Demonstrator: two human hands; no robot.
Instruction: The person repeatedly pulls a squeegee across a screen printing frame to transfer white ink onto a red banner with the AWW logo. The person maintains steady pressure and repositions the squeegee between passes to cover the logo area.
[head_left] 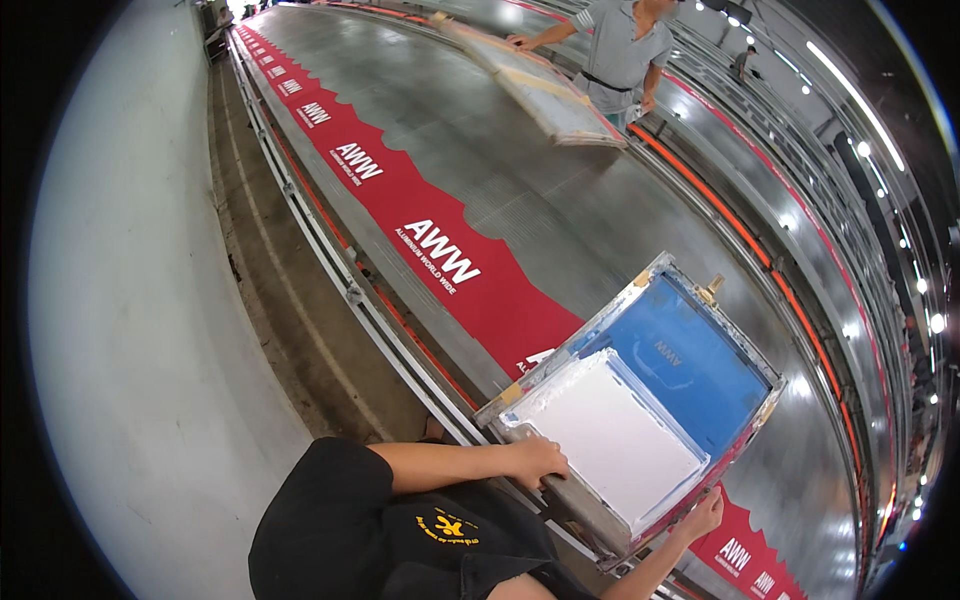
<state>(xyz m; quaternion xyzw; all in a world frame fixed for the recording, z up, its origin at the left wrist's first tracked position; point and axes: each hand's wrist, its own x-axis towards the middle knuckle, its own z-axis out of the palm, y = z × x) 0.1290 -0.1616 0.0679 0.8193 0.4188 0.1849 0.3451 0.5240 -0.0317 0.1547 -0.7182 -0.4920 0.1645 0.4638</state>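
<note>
The left hand (540,461) is clamped on the near edge of the printing frame (588,517); the right hand (703,514) is at its right side, grip unclear.

Open table (600,220) beyond screen frame (680,360)

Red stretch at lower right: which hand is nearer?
Right. The right hand is at the edge of the frame, beside the red stretch; the left hand is farther off, on the frame's near side.
</note>
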